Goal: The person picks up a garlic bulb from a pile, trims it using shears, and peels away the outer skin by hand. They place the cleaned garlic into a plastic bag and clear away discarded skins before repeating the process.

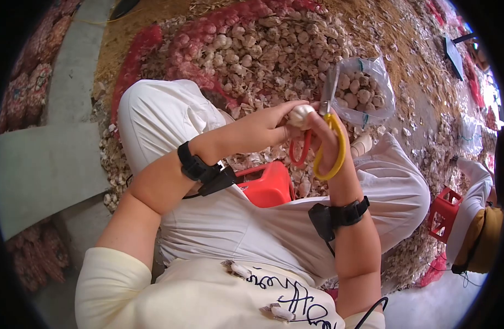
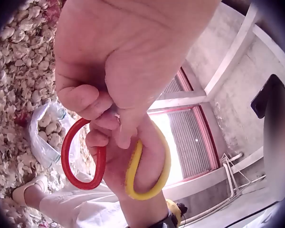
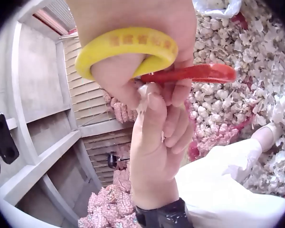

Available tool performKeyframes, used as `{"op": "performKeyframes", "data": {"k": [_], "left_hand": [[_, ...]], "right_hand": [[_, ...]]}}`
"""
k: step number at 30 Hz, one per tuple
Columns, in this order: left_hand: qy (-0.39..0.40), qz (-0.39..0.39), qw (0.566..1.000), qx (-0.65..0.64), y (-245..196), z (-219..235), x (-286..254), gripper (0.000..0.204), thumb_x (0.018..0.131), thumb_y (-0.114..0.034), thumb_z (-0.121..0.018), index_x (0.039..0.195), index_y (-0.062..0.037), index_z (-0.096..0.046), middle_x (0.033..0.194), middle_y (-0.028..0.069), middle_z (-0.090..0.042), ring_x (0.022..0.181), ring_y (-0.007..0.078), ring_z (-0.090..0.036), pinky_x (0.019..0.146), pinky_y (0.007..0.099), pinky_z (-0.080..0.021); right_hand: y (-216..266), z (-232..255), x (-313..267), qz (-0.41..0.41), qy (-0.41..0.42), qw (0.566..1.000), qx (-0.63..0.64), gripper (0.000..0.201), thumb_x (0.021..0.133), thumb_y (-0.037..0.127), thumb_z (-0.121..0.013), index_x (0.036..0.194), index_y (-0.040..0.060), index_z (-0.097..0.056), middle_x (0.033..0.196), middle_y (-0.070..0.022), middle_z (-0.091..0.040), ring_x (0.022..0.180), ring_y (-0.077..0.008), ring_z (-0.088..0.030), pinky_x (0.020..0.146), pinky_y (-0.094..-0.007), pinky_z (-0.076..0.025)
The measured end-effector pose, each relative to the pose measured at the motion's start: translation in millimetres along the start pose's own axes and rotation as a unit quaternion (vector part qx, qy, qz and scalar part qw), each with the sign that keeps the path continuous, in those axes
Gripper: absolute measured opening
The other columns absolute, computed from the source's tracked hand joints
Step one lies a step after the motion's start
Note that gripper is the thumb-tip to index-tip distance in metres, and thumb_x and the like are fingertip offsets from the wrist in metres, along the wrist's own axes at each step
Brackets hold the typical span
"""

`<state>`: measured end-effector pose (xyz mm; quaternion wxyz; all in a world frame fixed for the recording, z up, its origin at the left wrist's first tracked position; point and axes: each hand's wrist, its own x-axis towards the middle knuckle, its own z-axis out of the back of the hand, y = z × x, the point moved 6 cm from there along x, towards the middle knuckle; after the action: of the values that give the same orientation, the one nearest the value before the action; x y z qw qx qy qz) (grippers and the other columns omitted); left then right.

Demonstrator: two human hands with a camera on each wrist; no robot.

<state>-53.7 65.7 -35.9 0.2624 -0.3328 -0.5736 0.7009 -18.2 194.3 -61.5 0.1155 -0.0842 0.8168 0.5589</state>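
Note:
Over the lap, my left hand [image 1: 271, 127] pinches a white garlic bulb [image 1: 302, 116]. My right hand [image 1: 330, 147] holds scissors with a yellow handle loop [image 1: 319, 171] and a red one [image 1: 301, 156], the thumb through the yellow loop. Away from the body point the metal blades [image 1: 330, 88], overlapping the bag behind them. Both hands meet at the bulb, the right thumb right against it. In the right wrist view the left thumb and fingers press around the bulb [image 3: 149, 89] just below the scissors; the left wrist view hides most of it.
A clear plastic bag [image 1: 392, 104] of trimmed bulbs stands beyond the right knee. Ahead lies a heap of garlic [image 1: 246, 46] on red netting, among loose skins. A red stool [image 1: 268, 186] is between the legs. Another person's leg [image 1: 474, 175] shows at far right.

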Motion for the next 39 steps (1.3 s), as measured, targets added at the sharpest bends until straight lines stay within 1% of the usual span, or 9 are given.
{"op": "performKeyframes", "data": {"k": [4,7,13,16,20,22,23,30,39], "left_hand": [[-0.005,0.12,0.992,-0.048,12,10,-4,0.041,0.099,-0.025,-0.048,0.137,-0.0089,-0.042,0.092,0.0015,-0.059,0.072,0.0044,-0.048,0.065,0.0223,-0.043],[-0.1,0.023,0.995,0.006,10,21,0,0.037,0.098,-0.032,-0.05,0.126,-0.0075,-0.052,0.083,0.0004,-0.058,0.07,0.0063,-0.051,0.064,0.0245,-0.045],[-0.115,0.004,0.961,0.249,-5,15,-5,0.03,0.093,-0.033,-0.059,0.095,-0.0028,-0.064,0.077,-0.0004,-0.057,0.07,0.0093,-0.054,0.062,0.0274,-0.045],[-0.11,0.005,0.979,0.169,-6,14,-7,0.025,0.093,-0.026,-0.059,0.09,-0.0013,-0.063,0.078,0.0002,-0.057,0.073,0.0089,-0.053,0.065,0.0265,-0.045],[-0.014,-0.05,0.998,0.017,-9,10,-6,0.019,0.094,-0.02,-0.058,0.098,-0.002,-0.062,0.081,-0.0005,-0.057,0.076,0.0087,-0.053,0.069,0.0254,-0.045],[-0.046,0.025,0.993,-0.11,1,18,-2,0.02,0.094,-0.017,-0.056,0.109,-0.0036,-0.059,0.084,-0.0011,-0.056,0.078,0.0079,-0.051,0.073,0.0249,-0.046],[-0.111,0.037,0.99,-0.073,7,27,-1,0.026,0.094,-0.021,-0.058,0.115,-0.0047,-0.055,0.088,-0.0006,-0.058,0.08,0.0073,-0.052,0.075,0.0257,-0.047],[-0.06,0.109,0.983,0.138,14,16,-4,0.051,0.086,-0.053,-0.061,0.1,-0.0048,-0.067,0.082,0.0075,-0.067,0.076,0.0164,-0.063,0.071,0.0293,-0.049],[-0.065,0.001,0.993,0.097,5,9,-4,0.03,0.094,-0.032,-0.057,0.092,-0.0029,-0.066,0.079,0.0059,-0.062,0.074,0.0144,-0.058,0.066,0.0303,-0.045]], "right_hand": [[-1,9,1,-0.042,0.002,0.982,0.184,0.03,0.091,0.023,-0.059,0.113,0.0047,-0.05,0.099,-0.0117,-0.063,0.083,-0.0206,-0.064,0.074,-0.0329,-0.055],[-7,9,4,-0.054,0.009,0.978,0.201,0.028,0.092,0.022,-0.059,0.112,0.005,-0.05,0.098,-0.0118,-0.063,0.086,-0.021,-0.065,0.074,-0.0335,-0.055],[2,-2,-2,0.014,-0.019,0.996,0.08,0.03,0.092,0.017,-0.06,0.111,0.0002,-0.043,0.097,-0.0123,-0.06,0.079,-0.0193,-0.065,0.072,-0.0303,-0.055],[7,-1,-1,0.045,-0.032,0.998,0.019,0.032,0.091,0.016,-0.062,0.111,0.0004,-0.042,0.095,-0.0109,-0.06,0.08,-0.0192,-0.065,0.071,-0.0301,-0.055],[13,-2,-4,0.064,-0.039,0.997,-0.021,0.032,0.091,0.016,-0.062,0.111,0.0005,-0.042,0.095,-0.0106,-0.059,0.079,-0.0183,-0.064,0.07,-0.0296,-0.054],[7,1,-1,0.068,-0.045,0.997,0.002,0.032,0.091,0.017,-0.062,0.111,0.0009,-0.043,0.095,-0.0103,-0.06,0.079,-0.0174,-0.064,0.069,-0.0289,-0.054],[7,3,-1,0.069,-0.046,0.997,0.002,0.032,0.091,0.017,-0.062,0.111,0.0009,-0.043,0.095,-0.0103,-0.06,0.079,-0.0174,-0.064,0.069,-0.0289,-0.054],[18,-3,-7,0.058,-0.04,0.995,-0.068,0.034,0.089,0.017,-0.065,0.111,0.0029,-0.043,0.095,-0.0085,-0.061,0.078,-0.0146,-0.063,0.068,-0.0275,-0.053],[20,-3,-11,0.136,-0.073,0.964,-0.218,0.039,0.084,0.016,-0.071,0.111,0.0072,-0.044,0.089,-0.0042,-0.062,0.076,-0.0091,-0.057,0.066,-0.0237,-0.046]]}}
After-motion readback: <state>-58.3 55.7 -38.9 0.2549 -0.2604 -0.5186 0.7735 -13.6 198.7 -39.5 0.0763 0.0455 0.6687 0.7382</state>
